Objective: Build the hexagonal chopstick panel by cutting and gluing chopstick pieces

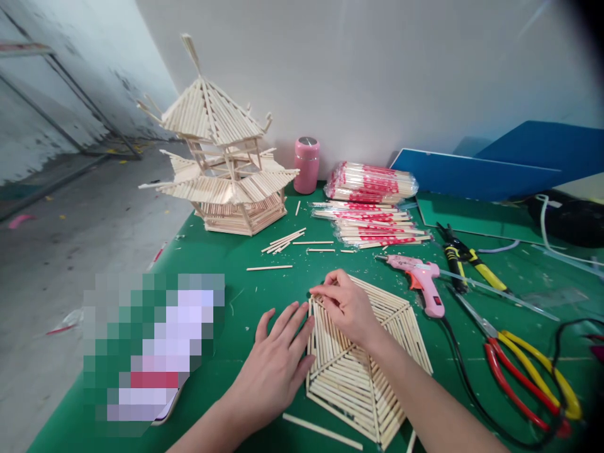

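A flat, many-sided panel of wooden sticks [344, 406] lies on the green tabletop, its sticks laid side by side in wedges between spokes. My left hand [278, 358] rests beside its left edge, palm down with fingers stretched and apart, fingertips touching the edge. Over the upper left corner, my right hand [349, 308] has thumb and fingers pinched together. Whatever sits between those fingertips is too small or hidden to make out. A loose stick [323, 431] lies below the panel. Several short sticks [283, 241] are scattered beyond my hands.
A stick-built pagoda [226, 182] stands at the back left, near a pink flask [306, 166]. Wrapped chopsticks [372, 182] are piled behind. To the right lie a pink glue gun [419, 280] with its cord, yellow-black cutters [465, 258] and red-yellow pliers [523, 371]. A pixelated phone [165, 358] lies left.
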Demonstrator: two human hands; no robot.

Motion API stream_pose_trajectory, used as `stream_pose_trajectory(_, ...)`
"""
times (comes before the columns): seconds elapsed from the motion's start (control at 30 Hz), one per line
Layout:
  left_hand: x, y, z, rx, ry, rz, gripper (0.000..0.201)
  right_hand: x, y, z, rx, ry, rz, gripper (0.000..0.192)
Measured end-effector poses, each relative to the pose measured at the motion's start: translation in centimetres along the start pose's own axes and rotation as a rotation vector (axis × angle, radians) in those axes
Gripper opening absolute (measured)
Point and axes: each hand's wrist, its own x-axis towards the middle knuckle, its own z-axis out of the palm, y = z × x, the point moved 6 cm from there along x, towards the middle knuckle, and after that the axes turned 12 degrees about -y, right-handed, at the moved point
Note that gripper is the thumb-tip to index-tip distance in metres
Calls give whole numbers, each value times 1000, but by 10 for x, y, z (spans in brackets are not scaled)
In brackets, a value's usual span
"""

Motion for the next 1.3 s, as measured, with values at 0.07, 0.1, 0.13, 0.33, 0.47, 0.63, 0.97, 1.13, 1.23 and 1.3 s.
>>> stream_pose_trajectory(0.07, 0, 1, 1, 3, -1, 14, 43, 0, 0, 1, -9, -7, 4, 29)
stream_pose_trajectory(0.1, 0, 1, 1, 1, 0, 19, 43, 0, 0, 1, -10, -9, 5, 29)
stream_pose_trajectory(0.13, 0, 1, 1, -2, 1, 21, 43, 0, 1, 1, -11, -8, 6, 30)
stream_pose_trajectory(0.33, 0, 1, 1, -2, -20, 24, 43, 1, 0, -1, -20, 0, 2, 30)
stream_pose_trajectory(0.47, 0, 0, 2, -6, -15, 25, 44, 1, 0, -1, -28, 2, -1, 29)
stream_pose_trajectory(0.63, 0, 1, 1, -7, 9, 39, 44, 1, 0, 0, -34, 2, -2, 30)
stream_pose_trajectory(0.97, 1, 1, -1, -29, 19, 43, 45, 1, 0, 0, -34, 1, -5, 29)
stream_pose_trajectory(1.13, 1, 0, -1, -46, 10, 42, 45, 1, 1, 1, -25, 2, -6, 29)
stream_pose_trajectory(1.23, 0, -1, -1, -80, 2, 19, 48, 1, 1, 1, -16, 9, -8, 30)
stream_pose_trajectory(1.3, -1, -3, -2, -126, 15, -9, 52, 1, 0, 0, -9, 7, -9, 30)
